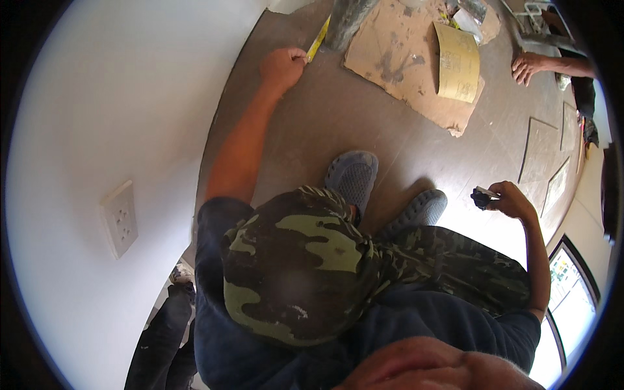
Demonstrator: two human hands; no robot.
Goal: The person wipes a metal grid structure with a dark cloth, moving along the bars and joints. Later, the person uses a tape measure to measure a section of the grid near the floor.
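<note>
My left hand (282, 68) is stretched forward, low over the floor beside the white wall. Its fingers pinch the near end of a yellow measuring tape blade (319, 40), which runs away from me past a grey, dusty post-like object (347, 22). Off to my right side, my right hand (512, 200) grips a small black object (480, 199) with a pale, flat piece along its top; its exact kind is unclear. A sheet of cardboard (385, 58) with dark stains lies on the floor ahead. On it rests a curled sheet of sandpaper (458, 63) bearing print.
The white wall (122, 107) with a socket plate (120, 219) rises at my left. A co-worker's hand (529, 67) rests near the floor at the far right. Rectangular outlines (538, 146) mark the floor at right. Another person's dark trousers (165, 331) show at lower left.
</note>
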